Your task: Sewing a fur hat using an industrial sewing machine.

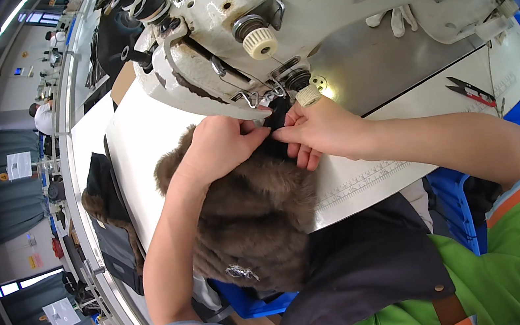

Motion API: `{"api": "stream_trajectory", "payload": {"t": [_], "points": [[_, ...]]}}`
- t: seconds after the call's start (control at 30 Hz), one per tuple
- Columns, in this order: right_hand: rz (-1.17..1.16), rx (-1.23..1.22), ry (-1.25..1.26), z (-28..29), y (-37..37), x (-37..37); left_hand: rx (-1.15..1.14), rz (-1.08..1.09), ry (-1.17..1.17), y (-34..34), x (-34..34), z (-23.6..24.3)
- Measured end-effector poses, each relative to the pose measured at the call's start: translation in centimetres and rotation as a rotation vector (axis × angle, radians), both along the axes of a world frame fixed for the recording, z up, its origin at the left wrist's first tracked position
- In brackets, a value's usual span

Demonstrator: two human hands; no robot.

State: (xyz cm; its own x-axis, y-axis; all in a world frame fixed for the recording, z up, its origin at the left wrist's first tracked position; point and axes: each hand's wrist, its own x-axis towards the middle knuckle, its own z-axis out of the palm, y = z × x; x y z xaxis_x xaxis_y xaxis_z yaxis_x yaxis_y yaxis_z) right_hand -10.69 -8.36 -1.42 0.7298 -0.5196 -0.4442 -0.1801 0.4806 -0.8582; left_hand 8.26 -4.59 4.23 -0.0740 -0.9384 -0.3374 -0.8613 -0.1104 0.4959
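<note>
Brown fur fabric (249, 224) lies bunched over the near edge of the table and hangs down in front of me. Its black cloth edge (275, 120) runs up under the head of a white sewing machine (319, 14). My left hand (225, 142) is closed, pinching the black cloth between thumb and fingers while its palm rests over the fur. Close beside it, my right hand (319, 131) pinches the same cloth, thumb tip near the left thumb. The needle area is partly hidden behind the machine's guides and my fingers.
Red-and-black thread snips (471, 91) lie on the table at right. A white glove (394, 20) rests behind the machine arm. A printed ruler scale (362, 181) marks the near table edge. Blue crates (455, 201) stand below, and dark fur-trimmed pieces (106, 204) lie at left.
</note>
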Motion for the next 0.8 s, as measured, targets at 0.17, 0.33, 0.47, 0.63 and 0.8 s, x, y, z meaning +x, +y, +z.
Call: {"api": "stream_trajectory", "payload": {"t": [0.17,0.33,0.47,0.63,0.8], "points": [[0.022,0.041,-0.013,0.2,-0.1,0.1,0.009,-0.014,0.043,-0.4,-0.6,0.3],[0.027,0.036,-0.053,0.0,-0.2,-0.3,-0.117,0.129,0.056,0.4,-1.2,0.8],[0.041,0.004,-0.049,0.2,-0.2,-0.3,-0.180,0.087,0.133,0.3,-0.4,-0.4],[0.033,-0.009,-0.060,0.0,-0.1,-0.2,0.074,0.185,0.330,-1.2,0.0,0.0],[0.052,-0.031,-0.074,-0.2,-0.1,-0.2,0.160,0.187,0.295,-1.4,0.4,-0.3]]}}
